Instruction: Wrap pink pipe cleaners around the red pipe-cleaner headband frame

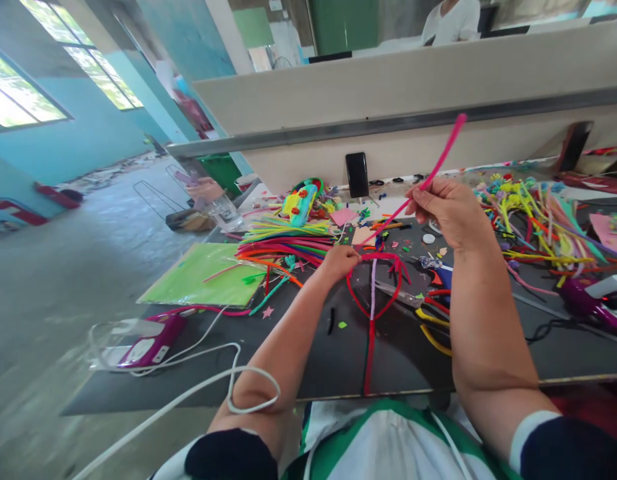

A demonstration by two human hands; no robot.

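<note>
A long pink pipe cleaner slants up between my hands. My right hand is raised over the table, fingers pinched on it, with its free end sticking out above. Its lower end runs to my left hand, whose fingers are closed at the upper left corner of a heart-like frame of red pipe cleaners. A lilac pipe cleaner runs down the frame's middle, and a red stem reaches toward the table's front edge. The exact joint under my left fingertips is hidden.
Scissors lie right of the frame. Bundled pipe cleaners and a green sheet pack are at left. A purple glue gun trails a white cord over my left arm. A phone leans on the partition.
</note>
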